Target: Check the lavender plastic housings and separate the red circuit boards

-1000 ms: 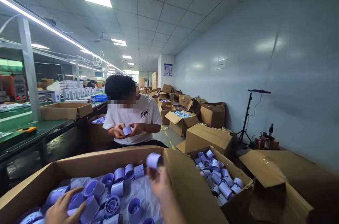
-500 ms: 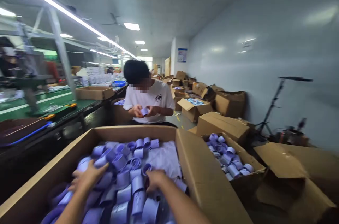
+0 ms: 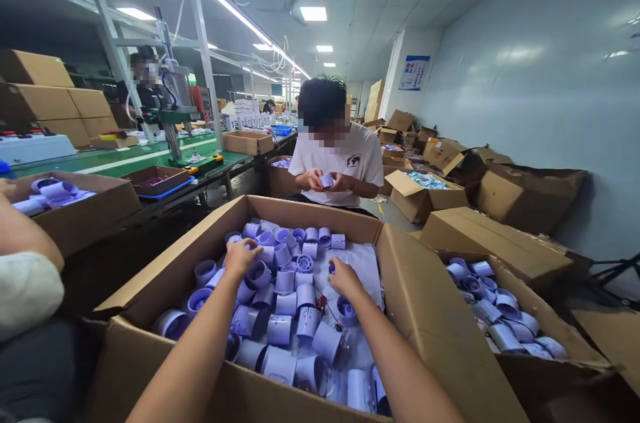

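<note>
A large open cardboard box (image 3: 165,263) in front of me holds several pale purple plastic cylinder parts (image 3: 285,306) on a white sheet. My left hand (image 3: 241,255) reaches into the far left of the pile, fingers curled over a purple part. My right hand (image 3: 344,277) rests on the parts near the box's right side, fingers bent down; whether anything is in them is hidden.
A seated person in a white shirt (image 3: 336,157) beyond the box handles a small purple part. A second box of purple parts (image 3: 495,313) stands at right. More cartons line the wall. A green workbench (image 3: 135,159) and another person's arm (image 3: 25,256) are at left.
The view has tipped down and swung left. Both my hands have reached further into the box, onto the far part of the pile.
</note>
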A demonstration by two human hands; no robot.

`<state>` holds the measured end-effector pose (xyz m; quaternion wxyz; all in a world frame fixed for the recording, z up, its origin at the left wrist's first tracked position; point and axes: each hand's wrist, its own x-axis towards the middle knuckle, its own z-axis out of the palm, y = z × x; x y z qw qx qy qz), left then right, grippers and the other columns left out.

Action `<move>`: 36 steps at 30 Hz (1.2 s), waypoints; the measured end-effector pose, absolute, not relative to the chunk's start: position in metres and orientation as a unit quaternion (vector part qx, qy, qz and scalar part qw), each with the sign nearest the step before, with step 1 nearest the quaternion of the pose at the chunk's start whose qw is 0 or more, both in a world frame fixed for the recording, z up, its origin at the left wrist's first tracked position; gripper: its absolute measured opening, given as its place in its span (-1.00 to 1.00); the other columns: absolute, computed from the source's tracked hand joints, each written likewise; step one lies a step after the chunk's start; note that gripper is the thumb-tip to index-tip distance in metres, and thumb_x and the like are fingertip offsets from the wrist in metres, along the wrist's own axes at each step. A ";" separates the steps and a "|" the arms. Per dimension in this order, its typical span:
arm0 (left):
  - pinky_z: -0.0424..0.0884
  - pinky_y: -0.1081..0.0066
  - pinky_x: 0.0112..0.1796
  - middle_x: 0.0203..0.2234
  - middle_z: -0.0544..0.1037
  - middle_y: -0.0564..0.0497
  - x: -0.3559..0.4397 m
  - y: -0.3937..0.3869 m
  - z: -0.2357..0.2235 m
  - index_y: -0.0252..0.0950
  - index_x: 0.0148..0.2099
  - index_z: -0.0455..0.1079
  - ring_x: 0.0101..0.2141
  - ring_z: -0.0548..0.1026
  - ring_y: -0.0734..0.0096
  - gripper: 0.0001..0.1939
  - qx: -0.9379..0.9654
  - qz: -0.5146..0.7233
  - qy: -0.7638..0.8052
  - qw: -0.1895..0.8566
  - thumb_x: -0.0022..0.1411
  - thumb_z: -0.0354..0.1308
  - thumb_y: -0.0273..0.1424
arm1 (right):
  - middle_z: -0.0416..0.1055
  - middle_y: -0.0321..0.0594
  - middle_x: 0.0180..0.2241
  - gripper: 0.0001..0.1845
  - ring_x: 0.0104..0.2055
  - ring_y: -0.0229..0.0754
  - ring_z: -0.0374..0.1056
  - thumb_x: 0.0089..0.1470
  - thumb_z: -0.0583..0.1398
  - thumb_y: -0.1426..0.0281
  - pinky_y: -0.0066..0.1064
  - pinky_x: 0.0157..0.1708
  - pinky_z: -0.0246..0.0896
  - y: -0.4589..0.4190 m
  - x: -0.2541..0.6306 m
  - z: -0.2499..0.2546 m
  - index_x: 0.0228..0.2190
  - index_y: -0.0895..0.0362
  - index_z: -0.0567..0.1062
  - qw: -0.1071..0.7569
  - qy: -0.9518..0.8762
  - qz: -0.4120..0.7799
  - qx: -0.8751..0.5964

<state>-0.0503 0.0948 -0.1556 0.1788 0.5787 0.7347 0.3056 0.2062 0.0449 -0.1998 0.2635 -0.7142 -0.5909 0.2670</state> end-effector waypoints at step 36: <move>0.26 0.44 -0.30 -0.48 0.47 -0.03 0.023 0.062 -0.156 -0.21 -0.33 0.58 -0.39 0.37 0.35 -0.83 0.843 0.304 0.304 0.324 0.02 0.23 -0.29 | 0.50 -0.26 -0.44 -0.59 -0.41 -0.25 0.34 -0.19 0.30 0.04 -0.43 -0.42 0.21 0.016 0.178 -0.139 -0.35 0.05 0.48 0.624 -0.531 0.426 -0.384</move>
